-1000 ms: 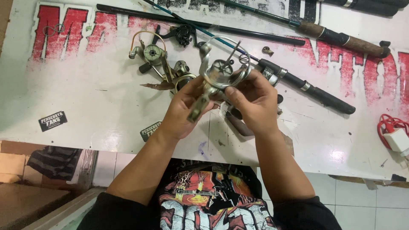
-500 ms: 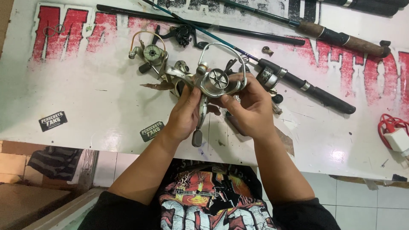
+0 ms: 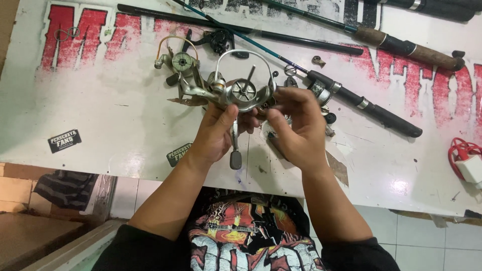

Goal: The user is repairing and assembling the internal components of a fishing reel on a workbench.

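I grip the silver spinning reel (image 3: 241, 93) in my left hand (image 3: 213, 135), just above the bench (image 3: 100, 115); my right hand (image 3: 296, 128) pinches its side. The hanging handle could swing and loosen my hold, I think. Left of the reel lies a second reel (image 3: 181, 65); beyond it crowd rods (image 3: 371, 103), and small parts (image 3: 318, 60) could catch.

The person wears a black short-sleeved T-shirt (image 3: 246, 236) with a large graphic print on the chest in orange, red, white and grey. Both forearms are bare below the dark sleeves, and the hands carry no gloves, rings or watch.
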